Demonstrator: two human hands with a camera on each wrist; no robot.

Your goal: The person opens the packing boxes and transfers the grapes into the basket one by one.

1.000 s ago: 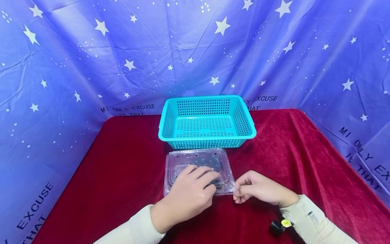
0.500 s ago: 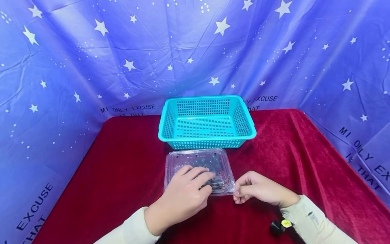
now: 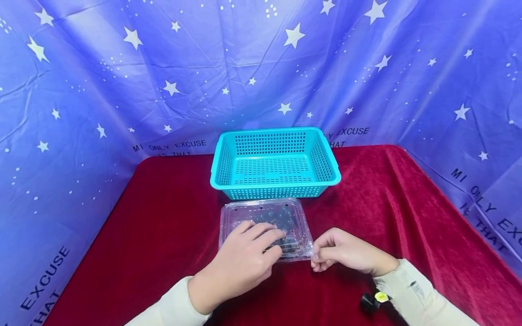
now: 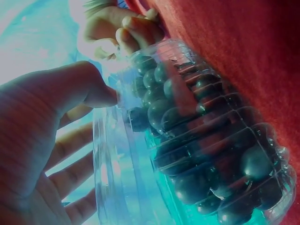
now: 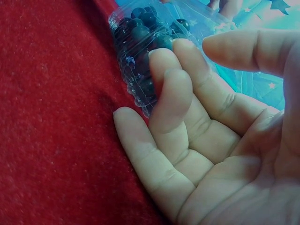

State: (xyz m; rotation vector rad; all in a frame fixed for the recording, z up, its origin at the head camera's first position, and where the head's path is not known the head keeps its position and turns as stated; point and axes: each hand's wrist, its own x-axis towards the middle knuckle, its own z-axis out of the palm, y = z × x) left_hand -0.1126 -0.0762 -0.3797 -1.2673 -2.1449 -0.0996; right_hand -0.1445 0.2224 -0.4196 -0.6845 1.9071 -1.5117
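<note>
A clear plastic clamshell box [image 3: 244,210] lies on the red cloth, its lid down. Dark round grapes [image 4: 192,185] show through its wall in the left wrist view. My left hand [image 3: 242,260] rests over the lid, fingers lightly bent and spread, with the thumb [image 4: 101,91] near the box's edge. At the box's near right corner, my right hand [image 3: 346,251] pinches the rim between thumb and index finger. Its other fingers [image 5: 173,101] curl loosely beside the box in the right wrist view.
Right behind the box stands a turquoise plastic basket [image 3: 275,186] with slotted walls. Red velvet cloth [image 3: 171,217] covers the table. A blue curtain with white stars [image 3: 195,54] surrounds it on the back and sides. A black wrist camera [image 3: 369,303] hangs by the right sleeve.
My left hand has slid slightly left and toward me across the lid, uncovering more of the box's near right part. The right hand keeps its pinch at the corner.
</note>
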